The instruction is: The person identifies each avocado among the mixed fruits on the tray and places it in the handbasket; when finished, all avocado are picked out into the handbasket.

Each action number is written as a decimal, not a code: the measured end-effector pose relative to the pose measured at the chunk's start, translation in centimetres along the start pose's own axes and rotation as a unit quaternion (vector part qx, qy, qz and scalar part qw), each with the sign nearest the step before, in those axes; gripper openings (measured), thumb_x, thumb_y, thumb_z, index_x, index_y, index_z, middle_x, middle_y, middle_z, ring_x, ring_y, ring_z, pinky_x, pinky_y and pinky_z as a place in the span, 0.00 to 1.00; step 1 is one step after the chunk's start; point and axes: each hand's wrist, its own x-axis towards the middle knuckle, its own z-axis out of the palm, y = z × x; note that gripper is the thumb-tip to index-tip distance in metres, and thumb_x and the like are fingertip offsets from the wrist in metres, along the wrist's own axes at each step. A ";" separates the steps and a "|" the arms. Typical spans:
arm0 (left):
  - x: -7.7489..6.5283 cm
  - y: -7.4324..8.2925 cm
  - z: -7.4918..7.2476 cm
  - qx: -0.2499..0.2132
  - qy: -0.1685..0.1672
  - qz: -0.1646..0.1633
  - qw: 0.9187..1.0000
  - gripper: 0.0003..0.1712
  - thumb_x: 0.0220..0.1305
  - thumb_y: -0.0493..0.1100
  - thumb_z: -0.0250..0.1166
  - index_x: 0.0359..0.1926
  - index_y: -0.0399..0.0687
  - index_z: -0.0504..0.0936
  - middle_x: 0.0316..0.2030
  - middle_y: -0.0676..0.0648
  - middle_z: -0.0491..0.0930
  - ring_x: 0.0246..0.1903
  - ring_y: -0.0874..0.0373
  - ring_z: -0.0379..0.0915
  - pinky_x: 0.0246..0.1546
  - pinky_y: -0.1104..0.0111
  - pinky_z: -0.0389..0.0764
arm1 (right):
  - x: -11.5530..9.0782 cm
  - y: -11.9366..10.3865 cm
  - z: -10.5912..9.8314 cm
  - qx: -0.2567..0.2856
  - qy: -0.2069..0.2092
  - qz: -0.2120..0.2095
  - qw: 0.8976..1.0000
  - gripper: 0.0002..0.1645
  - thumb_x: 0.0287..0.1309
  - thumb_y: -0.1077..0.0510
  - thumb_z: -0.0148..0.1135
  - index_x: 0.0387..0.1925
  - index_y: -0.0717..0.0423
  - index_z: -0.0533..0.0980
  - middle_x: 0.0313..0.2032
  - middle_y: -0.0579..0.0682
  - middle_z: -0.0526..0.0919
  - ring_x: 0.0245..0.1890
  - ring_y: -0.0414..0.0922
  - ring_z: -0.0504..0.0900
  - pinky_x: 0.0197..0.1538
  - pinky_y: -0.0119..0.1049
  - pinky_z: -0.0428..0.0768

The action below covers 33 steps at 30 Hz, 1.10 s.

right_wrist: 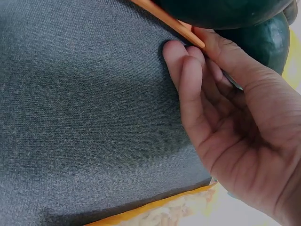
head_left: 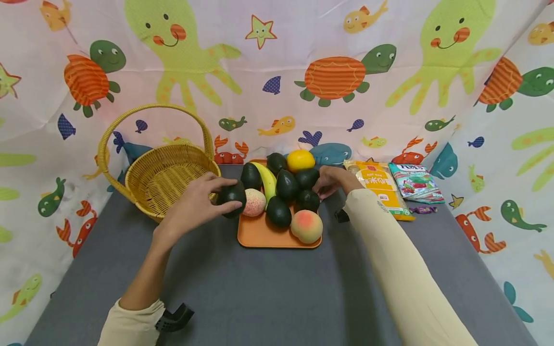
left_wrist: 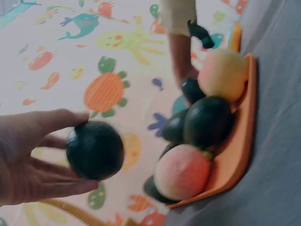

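A dark green avocado [head_left: 232, 198] is gripped between the thumb and fingers of my left hand [head_left: 190, 204], raised just left of the tray. In the left wrist view that avocado [left_wrist: 95, 150] hangs clear of the other fruit. My right hand [head_left: 331, 181] is at the right side of the orange tray [head_left: 259, 238]. The right wrist view shows this hand [right_wrist: 249, 113] pinching the tray rim [right_wrist: 171, 22], thumb above and fingers below. On the tray lie several more avocados [head_left: 279, 211], a banana [head_left: 267, 180], two peaches [head_left: 307, 226] and a yellow lemon-like fruit [head_left: 300, 160].
A yellow wicker basket [head_left: 151, 180] with a tall handle stands left of the tray, behind my left hand. To the right lie a yellow food packet [head_left: 381, 185], a green and white packet [head_left: 414, 182] and a small purple wrapped candy [head_left: 423, 210]. A patterned curtain [head_left: 277, 57] hangs behind the grey table [head_left: 268, 298].
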 end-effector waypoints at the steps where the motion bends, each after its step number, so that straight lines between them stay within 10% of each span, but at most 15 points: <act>1: 0.0 -0.2 -0.5 0.001 0.018 -0.013 1.000 0.33 0.63 0.56 0.75 0.65 0.49 0.83 0.50 0.40 0.79 0.47 0.45 0.81 0.48 0.55 0.82 | 0.0 0.0 0.0 0.002 -0.002 -0.001 1.000 0.14 0.66 0.63 0.69 0.49 0.68 0.79 0.34 0.56 0.87 0.29 0.43 0.90 0.53 0.38 0.87; 13: 1.2 -5.6 -5.6 0.053 0.103 -0.126 0.985 0.37 0.66 0.58 0.72 0.66 0.38 0.80 0.57 0.30 0.74 0.54 0.34 0.75 0.53 0.40 0.78 | -0.1 -0.5 0.1 0.013 0.012 0.011 1.000 0.17 0.66 0.66 0.68 0.53 0.69 0.77 0.35 0.57 0.86 0.31 0.45 0.89 0.58 0.41 0.86; 33: 4.8 -14.8 -5.7 0.080 0.071 -0.212 0.971 0.36 0.66 0.45 0.72 0.65 0.24 0.73 0.61 0.19 0.67 0.62 0.22 0.60 0.58 0.32 0.73 | -0.7 -0.4 0.3 -0.001 0.010 -0.004 1.000 0.15 0.66 0.64 0.67 0.51 0.70 0.78 0.32 0.55 0.88 0.28 0.43 0.89 0.54 0.39 0.87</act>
